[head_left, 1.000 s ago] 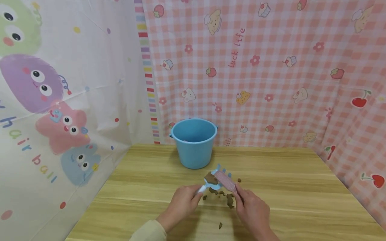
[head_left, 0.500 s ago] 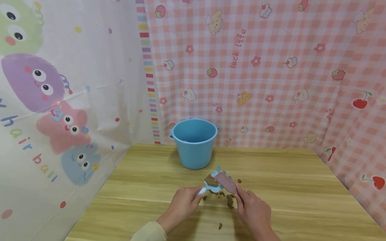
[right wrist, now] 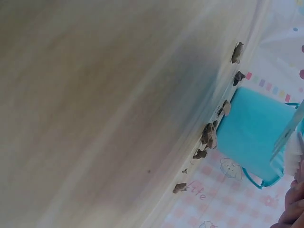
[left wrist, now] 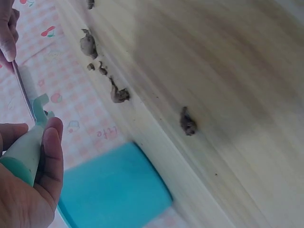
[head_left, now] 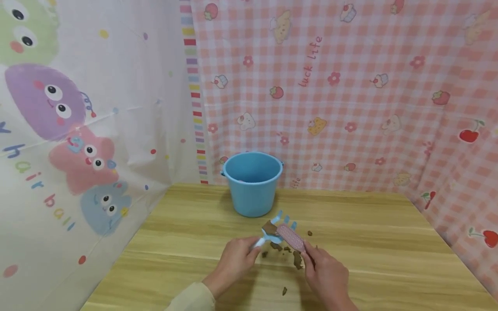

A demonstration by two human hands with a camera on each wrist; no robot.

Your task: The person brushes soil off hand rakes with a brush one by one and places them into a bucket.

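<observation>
In the head view my left hand (head_left: pixel 238 260) grips the white handle of a small blue hand rake (head_left: pixel 273 239) above the table. A brown, mud-like clump (head_left: pixel 269 227) sticks to its head, and the tines point away from me. My right hand (head_left: pixel 328 273) holds a pink dotted brush (head_left: pixel 291 237), its far end overlapping the rake head. Pale bristles (right wrist: pixel 292 154) show at the right edge of the right wrist view. The left wrist view shows fingers (left wrist: pixel 51 152) curled round the rake handle, with the brush (left wrist: pixel 24 90) seen edge-on beyond.
Several brown crumbs lie on the wooden table (head_left: pixel 175 246) beneath the tools, including a larger piece (head_left: pixel 297 260) and one nearer me (head_left: pixel 284 291). Behind them stands a blue bucket (head_left: pixel 253 198), with something pinkish barely visible inside. Patterned cloths (head_left: pixel 350 103) hang at the back and sides.
The brush tilts slightly back and forth against the rake head, and the rake's angle shifts a little, showing more of its tines. The bucket and crumbs stay put; the head view shifts slightly.
</observation>
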